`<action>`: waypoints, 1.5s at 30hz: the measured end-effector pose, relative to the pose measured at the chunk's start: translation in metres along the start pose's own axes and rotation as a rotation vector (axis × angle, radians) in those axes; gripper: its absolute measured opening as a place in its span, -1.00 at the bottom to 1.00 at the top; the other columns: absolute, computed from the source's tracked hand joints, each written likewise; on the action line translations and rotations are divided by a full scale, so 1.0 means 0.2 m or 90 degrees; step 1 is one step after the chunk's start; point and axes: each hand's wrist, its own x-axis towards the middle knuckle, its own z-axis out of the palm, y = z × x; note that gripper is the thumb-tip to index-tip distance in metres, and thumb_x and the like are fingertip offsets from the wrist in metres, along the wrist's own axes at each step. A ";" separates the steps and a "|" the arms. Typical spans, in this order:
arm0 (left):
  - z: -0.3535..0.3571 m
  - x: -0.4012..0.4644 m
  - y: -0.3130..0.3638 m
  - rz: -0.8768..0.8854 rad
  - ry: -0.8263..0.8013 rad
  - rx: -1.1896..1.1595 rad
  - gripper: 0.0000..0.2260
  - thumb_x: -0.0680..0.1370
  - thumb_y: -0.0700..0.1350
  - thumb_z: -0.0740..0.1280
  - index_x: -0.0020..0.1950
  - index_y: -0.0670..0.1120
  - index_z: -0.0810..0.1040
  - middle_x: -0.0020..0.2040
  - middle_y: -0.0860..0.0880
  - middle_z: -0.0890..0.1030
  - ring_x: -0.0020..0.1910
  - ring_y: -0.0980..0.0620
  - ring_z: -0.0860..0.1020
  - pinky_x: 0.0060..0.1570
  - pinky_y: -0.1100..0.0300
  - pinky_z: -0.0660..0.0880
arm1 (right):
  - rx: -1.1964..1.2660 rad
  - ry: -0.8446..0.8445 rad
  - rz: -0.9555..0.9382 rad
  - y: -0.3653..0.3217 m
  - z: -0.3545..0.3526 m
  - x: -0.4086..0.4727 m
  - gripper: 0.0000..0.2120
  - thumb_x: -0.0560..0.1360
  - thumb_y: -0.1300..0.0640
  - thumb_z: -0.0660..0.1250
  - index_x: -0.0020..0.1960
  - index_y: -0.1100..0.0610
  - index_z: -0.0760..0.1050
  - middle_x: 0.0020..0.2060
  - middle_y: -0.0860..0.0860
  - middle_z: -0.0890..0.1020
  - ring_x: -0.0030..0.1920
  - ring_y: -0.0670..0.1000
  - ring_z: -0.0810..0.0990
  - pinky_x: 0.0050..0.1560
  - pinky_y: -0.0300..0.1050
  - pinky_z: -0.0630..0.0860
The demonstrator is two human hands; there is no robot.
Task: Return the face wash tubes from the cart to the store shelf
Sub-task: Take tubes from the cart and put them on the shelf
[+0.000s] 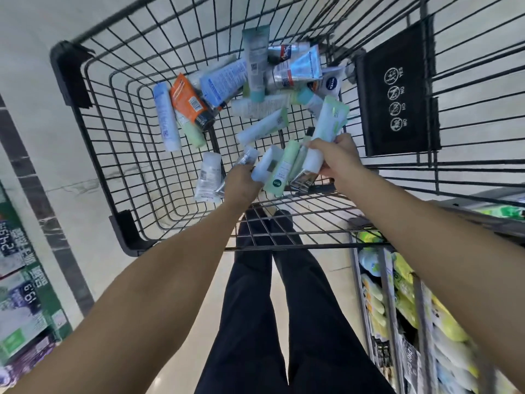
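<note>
Floor: pale, glossy tile (42, 89) with a dark marbled strip (34, 177) running along the left side.
Cart: black wire shopping cart (93, 89) seen from above, filling the far and middle part of the view; a black child-seat flap (397, 89) with white pictograms and "YES"/"NO" text stands at its right end.
Store shelf: shelving (403, 302) at near right, stocked with yellow-green and pale packages; price tags and boxed goods (20, 280) show at near left.
Person: two bare forearms reach forward into the cart; legs in dark trousers (255, 308) stand below, seen through the cart's wire.
Loose tubes: a heap of face wash tubes (255, 89) lies on the cart's floor toward the far right, among them an orange tube (187, 102), a light blue tube (166, 118) at the left of the heap, and a silver tube (295, 71).
Left hand: left hand (241, 183) has its fingers curled round a bundle of white and silvery tubes (210, 174), holding them at the near side of the cart.
Right hand: right hand (338, 160) grips several tubes at once, a pale green and white one (331, 118) sticking up on the far side and others (284, 169) fanning out to the left, nearly touching the left hand's bundle.
Relation: the held tubes sit just near of the loose heap.
</note>
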 end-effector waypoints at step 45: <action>-0.64 -2.33 0.72 0.433 -0.546 -0.306 -0.41 0.36 -0.19 0.53 0.37 -0.06 0.49 0.14 -0.11 0.71 0.04 -0.16 0.69 -0.06 -0.04 0.62 | 0.716 0.236 -0.349 0.84 -0.69 -2.64 -0.65 0.49 0.24 0.50 0.26 0.18 0.59 0.06 0.27 0.72 -0.06 0.24 0.71 -0.01 0.13 0.66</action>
